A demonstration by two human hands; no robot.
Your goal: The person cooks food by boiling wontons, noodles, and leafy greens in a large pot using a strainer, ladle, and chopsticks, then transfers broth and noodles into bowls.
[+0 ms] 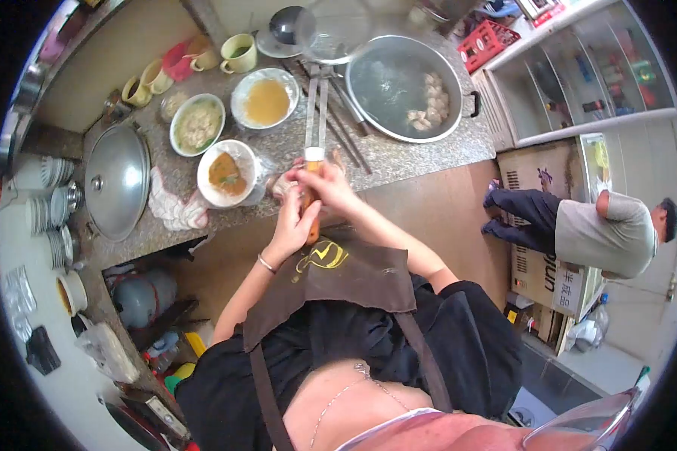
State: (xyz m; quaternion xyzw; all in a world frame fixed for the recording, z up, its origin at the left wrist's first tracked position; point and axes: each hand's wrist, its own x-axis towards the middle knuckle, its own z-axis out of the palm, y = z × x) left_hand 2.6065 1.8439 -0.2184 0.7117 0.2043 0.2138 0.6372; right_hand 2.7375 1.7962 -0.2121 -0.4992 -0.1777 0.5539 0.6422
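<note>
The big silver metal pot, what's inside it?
Inside the big silver metal pot is greyish liquid, with pale chunky pieces bunched at the side by its black handle. I can't see the bottom under the liquid, so more pieces might be hidden there.

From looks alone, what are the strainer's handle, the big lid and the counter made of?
Handle: perhaps varnished wood, orange-brown, though plastic is possible.
Lid: metal, satin, with soft grey reflections.
Counter: probably polished stone, judging by its speckles.

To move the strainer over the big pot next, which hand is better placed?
Right hand, probably: it grips the strainer's handle nearer the metal shaft, on the pot's side. The left hand is farther from the pot.
</note>
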